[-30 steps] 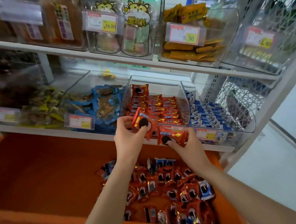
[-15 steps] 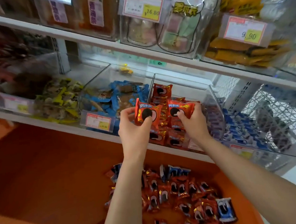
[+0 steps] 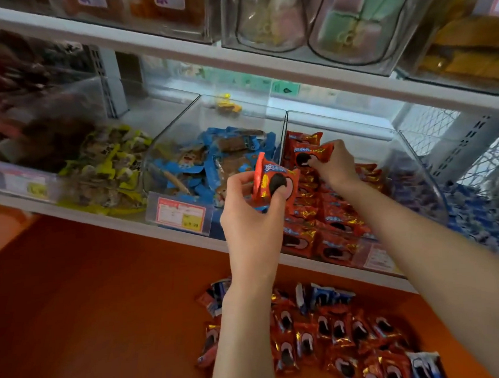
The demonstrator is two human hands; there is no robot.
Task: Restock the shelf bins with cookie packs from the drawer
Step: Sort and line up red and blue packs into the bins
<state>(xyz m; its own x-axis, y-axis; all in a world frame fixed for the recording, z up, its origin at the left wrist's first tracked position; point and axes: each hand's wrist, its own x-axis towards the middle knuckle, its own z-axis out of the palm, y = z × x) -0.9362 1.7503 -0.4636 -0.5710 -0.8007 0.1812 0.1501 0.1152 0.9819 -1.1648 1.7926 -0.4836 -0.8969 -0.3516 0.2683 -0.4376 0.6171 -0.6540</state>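
My left hand [image 3: 251, 218] grips red cookie packs [image 3: 274, 181] in front of the wall between two clear bins. My right hand [image 3: 333, 169] pinches another red cookie pack [image 3: 310, 154] deep inside the clear bin [image 3: 341, 130] that holds several red packs [image 3: 326, 228]. Below the shelf, the orange drawer [image 3: 103, 300] lies open with a heap of red and a few blue cookie packs [image 3: 339, 338] at its right side.
To the left stand a bin of blue packs [image 3: 200, 162] with a price tag [image 3: 181, 213] and a bin of yellow packs [image 3: 109, 165]. Blue packs [image 3: 478, 218] fill the bin at right. An upper shelf [image 3: 234, 55] carries more clear containers.
Both hands rose from the bin's front edge. My right hand carried its red pack further back into the red bin; my left hand stays at the front with its packs.
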